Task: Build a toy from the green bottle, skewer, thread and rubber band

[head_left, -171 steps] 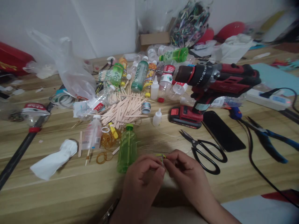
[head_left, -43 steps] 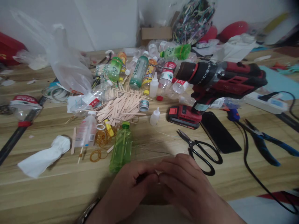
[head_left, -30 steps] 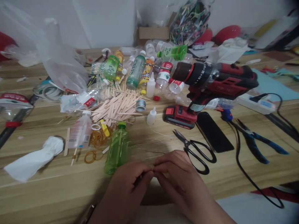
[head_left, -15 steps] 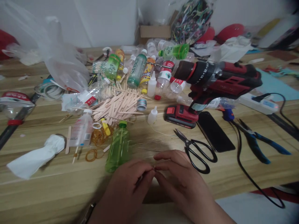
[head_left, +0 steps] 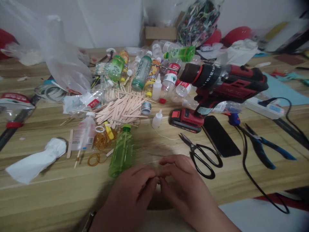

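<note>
My left hand [head_left: 135, 188] and my right hand [head_left: 184, 185] meet fingertip to fingertip at the table's near edge. Each has thumb and forefinger pinched together, and a tiny thing between them is too small to name. A green plastic bottle [head_left: 121, 151] stands just beyond my left hand, partly covered by it. Black-handled scissors [head_left: 201, 154] lie open to the right of my right hand. Thin thread [head_left: 166, 137] trails on the wood from near a small white dropper bottle [head_left: 157, 119].
A red cordless drill [head_left: 224, 83] stands on its battery, with its long bit pointing left. Beside it are a phone [head_left: 222, 137] and blue-handled pliers [head_left: 263, 141]. Wooden craft sticks [head_left: 123, 108], rubber bands [head_left: 94, 159] and several plastic bottles crowd the middle. A crumpled tissue [head_left: 36, 161] lies left.
Both hands stay together in nearly the same pinch, with only slight finger movement. A small speck now shows between the fingertips. The whole view has shifted slightly.
</note>
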The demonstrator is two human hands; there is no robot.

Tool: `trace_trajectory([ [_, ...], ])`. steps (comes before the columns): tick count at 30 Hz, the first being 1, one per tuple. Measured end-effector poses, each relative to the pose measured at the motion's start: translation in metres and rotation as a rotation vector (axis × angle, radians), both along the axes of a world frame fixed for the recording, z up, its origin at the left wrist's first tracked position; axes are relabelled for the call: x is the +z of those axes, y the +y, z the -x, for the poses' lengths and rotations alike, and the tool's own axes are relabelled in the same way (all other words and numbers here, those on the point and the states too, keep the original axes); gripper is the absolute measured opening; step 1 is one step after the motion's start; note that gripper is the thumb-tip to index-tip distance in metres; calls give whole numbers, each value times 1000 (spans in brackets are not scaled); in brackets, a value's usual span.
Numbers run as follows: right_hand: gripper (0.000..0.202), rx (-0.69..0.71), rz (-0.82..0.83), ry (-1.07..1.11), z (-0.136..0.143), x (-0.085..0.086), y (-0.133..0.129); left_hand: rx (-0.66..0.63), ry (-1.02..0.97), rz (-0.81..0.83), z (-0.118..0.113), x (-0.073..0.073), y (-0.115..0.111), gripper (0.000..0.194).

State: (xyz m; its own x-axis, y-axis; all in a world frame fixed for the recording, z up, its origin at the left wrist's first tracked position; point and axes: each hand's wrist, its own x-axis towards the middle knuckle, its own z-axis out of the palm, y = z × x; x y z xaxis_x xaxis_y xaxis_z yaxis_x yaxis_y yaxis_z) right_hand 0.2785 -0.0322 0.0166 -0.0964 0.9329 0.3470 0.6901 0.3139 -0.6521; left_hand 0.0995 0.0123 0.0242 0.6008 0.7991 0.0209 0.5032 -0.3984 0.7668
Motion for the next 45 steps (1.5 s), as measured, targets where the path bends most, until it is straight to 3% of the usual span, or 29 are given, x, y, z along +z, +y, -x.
trace_trajectory([
  [11,17,-43,147,110,1,-3,-1,6,-18,-71,1,-3,-3,22],
  [17,19,47,-51,-50,-2,1,-6,0,23,16,2,3,1,23],
  [22,24,289,-262,-289,-11,10,-8,-51,-36,214,3,13,8,23],
  [26,29,359,-290,-278,-12,13,-5,-92,-5,193,4,14,9,27],
  [31,18,278,-84,-38,-9,6,1,-87,68,95,5,5,3,24],
  [36,22,169,114,296,-7,5,3,-63,65,-215,3,0,-3,29],
  [42,20,159,248,462,-7,9,4,-32,-41,-428,2,3,-6,29],
  [45,20,183,296,483,-8,9,5,-16,-46,-391,2,3,-7,26],
])
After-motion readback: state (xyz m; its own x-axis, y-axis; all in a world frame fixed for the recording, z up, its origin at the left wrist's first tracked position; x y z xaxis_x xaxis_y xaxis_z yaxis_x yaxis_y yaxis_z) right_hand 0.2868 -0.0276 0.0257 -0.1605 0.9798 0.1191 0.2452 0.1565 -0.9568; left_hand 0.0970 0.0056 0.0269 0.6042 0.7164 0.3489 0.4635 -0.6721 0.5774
